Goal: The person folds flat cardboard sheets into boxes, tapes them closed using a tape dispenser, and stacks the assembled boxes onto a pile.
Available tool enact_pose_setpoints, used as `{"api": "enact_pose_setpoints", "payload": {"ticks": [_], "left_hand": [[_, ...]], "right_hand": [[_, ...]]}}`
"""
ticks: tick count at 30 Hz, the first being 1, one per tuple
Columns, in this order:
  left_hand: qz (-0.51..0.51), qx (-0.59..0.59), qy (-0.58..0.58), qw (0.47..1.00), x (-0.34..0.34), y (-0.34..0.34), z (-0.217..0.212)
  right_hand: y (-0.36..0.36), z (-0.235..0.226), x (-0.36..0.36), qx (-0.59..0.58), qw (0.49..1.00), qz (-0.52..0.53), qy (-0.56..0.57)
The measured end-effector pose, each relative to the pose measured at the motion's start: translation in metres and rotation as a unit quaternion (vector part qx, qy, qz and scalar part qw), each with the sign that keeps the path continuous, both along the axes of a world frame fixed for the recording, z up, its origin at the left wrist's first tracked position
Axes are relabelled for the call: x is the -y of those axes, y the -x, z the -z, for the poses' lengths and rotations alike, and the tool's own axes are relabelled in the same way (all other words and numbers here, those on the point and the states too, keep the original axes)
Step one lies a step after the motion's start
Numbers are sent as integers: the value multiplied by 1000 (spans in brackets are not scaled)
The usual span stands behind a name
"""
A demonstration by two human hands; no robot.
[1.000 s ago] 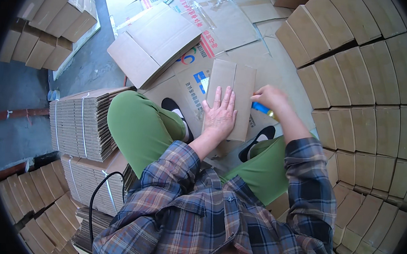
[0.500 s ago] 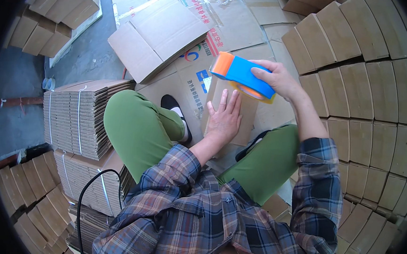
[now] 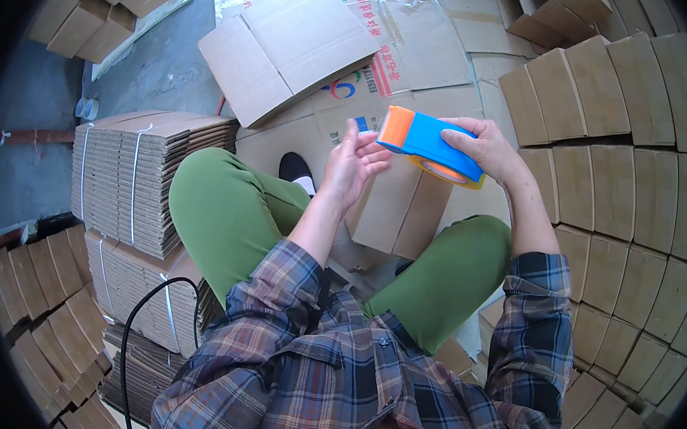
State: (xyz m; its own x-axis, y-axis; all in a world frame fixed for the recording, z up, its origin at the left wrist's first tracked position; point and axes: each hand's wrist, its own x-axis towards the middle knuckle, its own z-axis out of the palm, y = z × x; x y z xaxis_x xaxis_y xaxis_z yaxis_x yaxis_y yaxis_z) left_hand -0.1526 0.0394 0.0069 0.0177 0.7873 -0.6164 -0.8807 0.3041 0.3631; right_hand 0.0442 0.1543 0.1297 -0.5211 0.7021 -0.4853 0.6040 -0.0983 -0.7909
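My right hand [image 3: 487,149] grips a blue and orange tape dispenser [image 3: 424,139] with a tan tape roll, held up above my knees. My left hand [image 3: 353,167] is raised beside it, fingers apart, its fingertips at the dispenser's orange front end. Below both hands a small folded cardboard box [image 3: 396,206] rests between my green-trousered legs [image 3: 228,210]. The box's lower part is hidden by my knees.
Bundled stacks of flat cardboard [image 3: 135,172] stand at my left. Rows of assembled small boxes [image 3: 626,162] fill the right side. Loose open cardboard sheets [image 3: 292,39] lie on the floor ahead. A black cable [image 3: 141,320] runs at the lower left.
My right hand has lifted the tape dispenser off the box. My left hand left the box top and rose to the dispenser's front end.
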Motion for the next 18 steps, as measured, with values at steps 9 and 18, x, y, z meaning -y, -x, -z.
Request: {"api": "enact_pose_setpoints", "payload": {"ticks": [9,18], "left_hand": [[-15,-62,-42,997,-20,-7,32],[-75,-243,0,967,-24,7,55]], "right_hand": [[25,-7,2,52,998,-28,0],[37,-13,2,160,986,-49,-17]]}}
